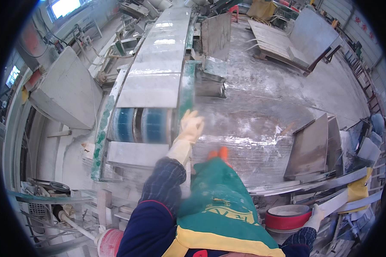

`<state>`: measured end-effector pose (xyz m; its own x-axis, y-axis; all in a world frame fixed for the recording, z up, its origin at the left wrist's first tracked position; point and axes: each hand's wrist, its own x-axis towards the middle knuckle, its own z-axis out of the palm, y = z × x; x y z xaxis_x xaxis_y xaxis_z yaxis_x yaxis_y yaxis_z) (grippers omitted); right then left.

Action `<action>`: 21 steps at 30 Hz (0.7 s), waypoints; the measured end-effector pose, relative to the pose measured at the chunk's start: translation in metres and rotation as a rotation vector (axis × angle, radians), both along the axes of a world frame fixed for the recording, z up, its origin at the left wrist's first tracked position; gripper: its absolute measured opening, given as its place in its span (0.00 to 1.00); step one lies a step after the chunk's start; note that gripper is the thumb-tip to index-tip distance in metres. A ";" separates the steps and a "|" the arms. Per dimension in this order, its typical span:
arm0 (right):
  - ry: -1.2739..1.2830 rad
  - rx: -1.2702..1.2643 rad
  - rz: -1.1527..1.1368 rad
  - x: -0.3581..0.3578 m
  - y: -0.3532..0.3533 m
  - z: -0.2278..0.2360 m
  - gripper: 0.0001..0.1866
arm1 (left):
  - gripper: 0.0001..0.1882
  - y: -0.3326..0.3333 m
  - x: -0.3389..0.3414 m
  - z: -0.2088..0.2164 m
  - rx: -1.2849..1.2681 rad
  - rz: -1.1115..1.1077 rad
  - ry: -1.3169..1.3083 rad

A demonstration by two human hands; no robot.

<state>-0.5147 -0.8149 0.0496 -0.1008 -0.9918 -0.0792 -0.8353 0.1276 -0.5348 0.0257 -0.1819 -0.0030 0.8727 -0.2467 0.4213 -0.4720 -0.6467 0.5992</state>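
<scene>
Beside the near right edge of the conveyor [102, 139], your left hand [191, 125] wears a pale, creased glove, its fingers partly curled next to the worn green rail [187, 88]. Flat rectangular slabs [150, 88], smooth and glossy, lie end to end toward the conveyor's far end. Nearer you, two rounded blue bands [154, 125] lie exposed, and a separate pale panel [138, 153] spans the near end. At your other side, your gloved right hand [315, 217] is at one end of a flat, straight-edged pale strip [333, 204], just beside a round red tub [287, 220]. Blur keeps me from telling whether your left fingers hold anything; nor can I tell if your right hand grips the strip or merely touches it. Your green apron [214, 188] hides part of the floor, and the strip's other end is hard to make out near the yellow cloth [359, 188].
</scene>
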 end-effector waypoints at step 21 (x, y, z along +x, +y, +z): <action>-1.154 0.189 0.055 0.138 0.020 0.142 0.41 | 0.12 -0.003 -0.006 0.012 -0.189 0.061 0.000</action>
